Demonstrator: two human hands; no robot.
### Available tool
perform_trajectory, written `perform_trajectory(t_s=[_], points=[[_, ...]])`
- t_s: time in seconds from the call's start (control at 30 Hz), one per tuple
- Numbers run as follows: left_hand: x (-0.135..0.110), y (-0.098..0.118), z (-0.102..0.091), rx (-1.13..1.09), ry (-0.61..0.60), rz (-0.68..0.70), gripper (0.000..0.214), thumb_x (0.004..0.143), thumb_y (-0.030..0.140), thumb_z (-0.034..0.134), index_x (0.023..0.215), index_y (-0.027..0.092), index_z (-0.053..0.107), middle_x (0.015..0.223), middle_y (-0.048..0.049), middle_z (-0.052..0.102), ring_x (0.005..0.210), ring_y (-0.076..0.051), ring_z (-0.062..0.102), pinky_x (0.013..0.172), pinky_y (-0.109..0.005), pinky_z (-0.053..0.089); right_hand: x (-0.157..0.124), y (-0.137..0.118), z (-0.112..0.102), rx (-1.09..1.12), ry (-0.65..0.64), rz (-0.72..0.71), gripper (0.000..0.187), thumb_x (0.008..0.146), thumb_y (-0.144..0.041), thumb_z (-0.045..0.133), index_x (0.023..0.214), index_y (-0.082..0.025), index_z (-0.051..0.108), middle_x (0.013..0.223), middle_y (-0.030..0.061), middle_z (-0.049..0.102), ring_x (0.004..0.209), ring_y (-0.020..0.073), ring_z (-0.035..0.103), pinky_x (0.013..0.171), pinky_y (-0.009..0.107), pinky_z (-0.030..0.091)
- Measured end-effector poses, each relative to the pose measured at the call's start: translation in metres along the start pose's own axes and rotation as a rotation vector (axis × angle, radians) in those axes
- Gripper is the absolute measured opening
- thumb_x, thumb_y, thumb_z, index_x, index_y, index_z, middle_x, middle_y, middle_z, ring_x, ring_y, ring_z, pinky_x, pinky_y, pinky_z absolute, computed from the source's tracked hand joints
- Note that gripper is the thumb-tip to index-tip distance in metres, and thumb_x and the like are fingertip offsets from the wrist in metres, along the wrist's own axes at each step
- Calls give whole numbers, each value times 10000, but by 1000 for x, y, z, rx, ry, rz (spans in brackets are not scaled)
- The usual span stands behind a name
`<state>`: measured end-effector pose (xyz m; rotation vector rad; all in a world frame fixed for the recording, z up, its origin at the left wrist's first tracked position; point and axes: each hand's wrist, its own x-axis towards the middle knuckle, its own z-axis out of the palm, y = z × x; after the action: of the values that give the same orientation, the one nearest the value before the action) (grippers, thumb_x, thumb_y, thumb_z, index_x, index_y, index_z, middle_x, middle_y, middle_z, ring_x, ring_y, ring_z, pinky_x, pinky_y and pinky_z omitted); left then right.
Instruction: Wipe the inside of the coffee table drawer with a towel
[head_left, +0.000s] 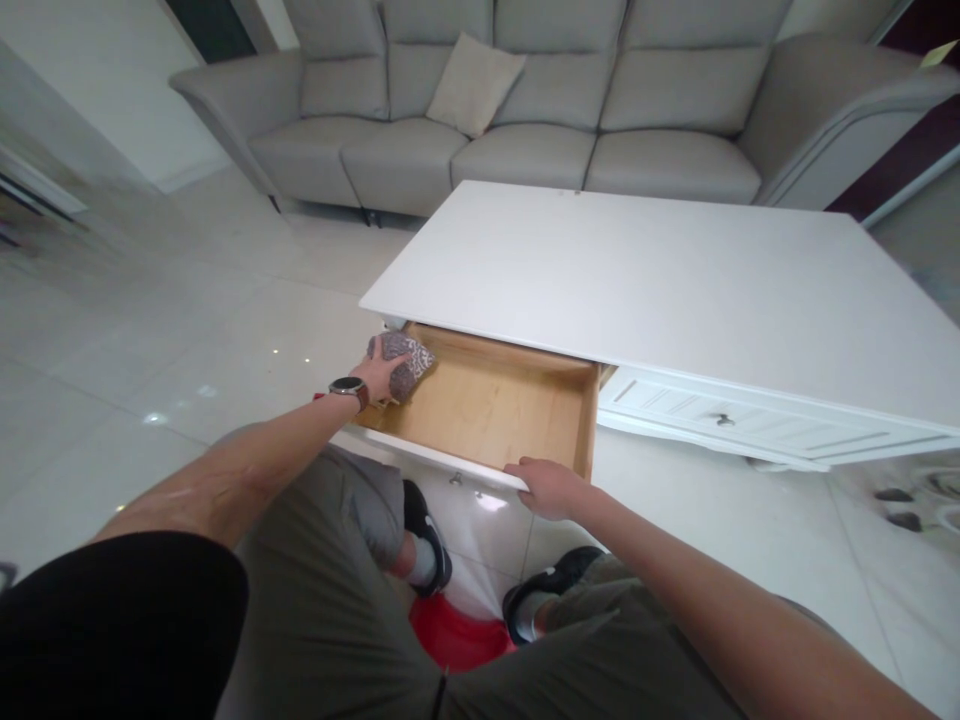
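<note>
A drawer (480, 405) with a bare wooden inside is pulled out of the white coffee table (630, 270). At the drawer's left end, my left hand (381, 372) grips a bunched brown-and-white patterned cloth (411, 378), which lies against the left side wall. Part of the cloth is hidden under the fingers. My right hand (553, 487) is closed over the top edge of the drawer's white front, near its right corner. A small metal knob (456, 479) shows on that front, between my hands.
A second, shut drawer (724, 415) with a knob is to the right. Behind the table stands a grey sofa (525, 150) with a beige cushion (476, 85). Between my feet, a red basin (457, 632) sits on the shiny tiled floor (217, 340). Slippers (904, 508) lie far right.
</note>
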<state>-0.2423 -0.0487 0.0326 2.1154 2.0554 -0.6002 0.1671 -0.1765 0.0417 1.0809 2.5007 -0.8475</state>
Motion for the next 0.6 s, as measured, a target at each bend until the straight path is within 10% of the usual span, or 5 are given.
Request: perform_trajectory(t_s=[0.23,0.6], points=[[-6,-11,11,156,9,109,1341,594,402,981,1697,364,220,1778,-194,-133,1500,-599,307,1139,-612,454,1,-3,-2,-8,-19,-9,426,949,-256,551,1370,-257,616,1246,119,684,1132,294,676,886,372,499],[33,4,5,150,75,86,837,821,517,710,1605,369,456,1795,-30,129,1450,-653,127,991,-742,417,-1,-10,-9,-32,-65,4,426,940,-247,553,1362,-258,614,1265,126,678,1148,296,678,872,379,522]])
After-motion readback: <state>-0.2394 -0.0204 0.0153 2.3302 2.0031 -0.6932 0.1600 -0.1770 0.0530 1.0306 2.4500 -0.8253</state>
